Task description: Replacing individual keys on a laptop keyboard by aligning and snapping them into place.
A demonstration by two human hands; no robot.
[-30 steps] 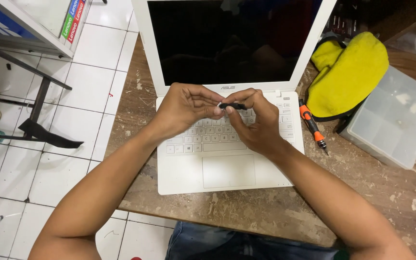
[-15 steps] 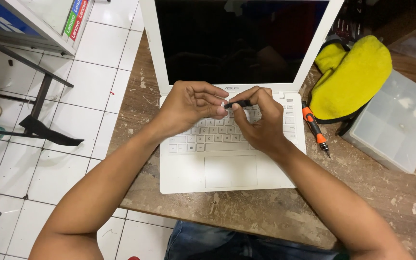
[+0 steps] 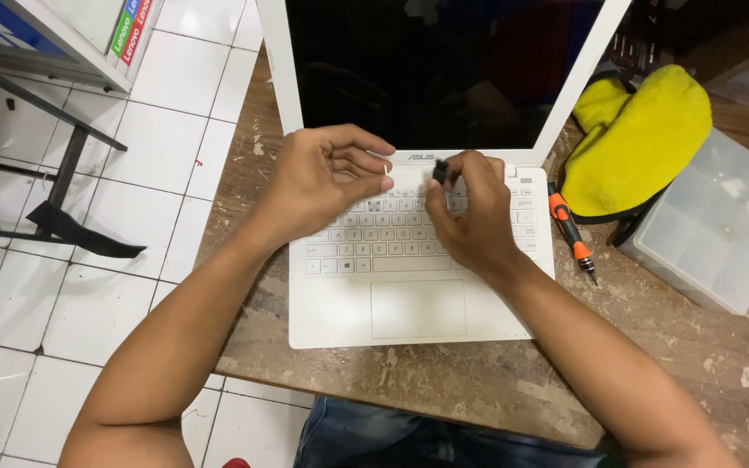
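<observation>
right hand [image 3: 472, 221] grip pinches a small black part [image 3: 439, 171] over the white laptop [image 3: 418, 295]; left hand [image 3: 322, 178] grip loosely curled, empty.

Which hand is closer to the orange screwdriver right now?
Right. The right hand is over the laptop keyboard, just left of the orange screwdriver. The left hand is farther left, beyond the right hand.

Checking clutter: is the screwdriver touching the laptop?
Apart. The head view shows bare table between the screwdriver and the laptop edge.
</observation>
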